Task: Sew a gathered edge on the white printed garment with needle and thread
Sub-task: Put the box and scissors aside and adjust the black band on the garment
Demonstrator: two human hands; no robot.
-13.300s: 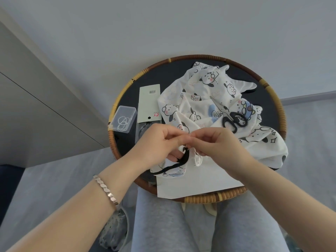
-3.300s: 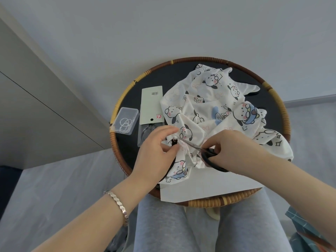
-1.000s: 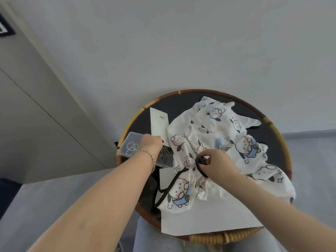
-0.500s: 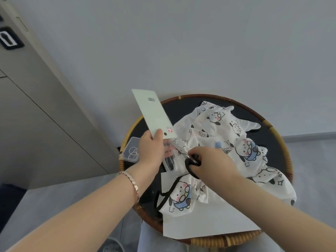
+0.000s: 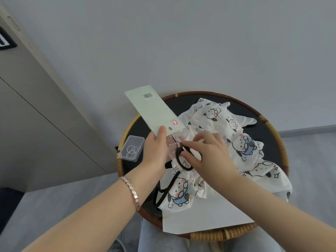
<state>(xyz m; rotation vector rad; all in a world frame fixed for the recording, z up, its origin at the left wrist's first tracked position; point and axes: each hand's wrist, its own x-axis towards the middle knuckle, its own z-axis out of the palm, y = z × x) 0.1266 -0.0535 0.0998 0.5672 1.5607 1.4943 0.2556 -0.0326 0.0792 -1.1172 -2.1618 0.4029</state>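
The left hand's grip (image 5: 157, 149) pinches the lower end of a pale green packaging card (image 5: 154, 110), tilted up and away. Just right of it, the right hand's grip (image 5: 206, 153) closes on black-handled scissors (image 5: 183, 160), blades toward the card's clear sleeve. Beneath and right of both grips, the white printed garment (image 5: 234, 140) lies crumpled on the round tabletop (image 5: 269, 122). Left of the left grip sits a small clear box (image 5: 131, 148).
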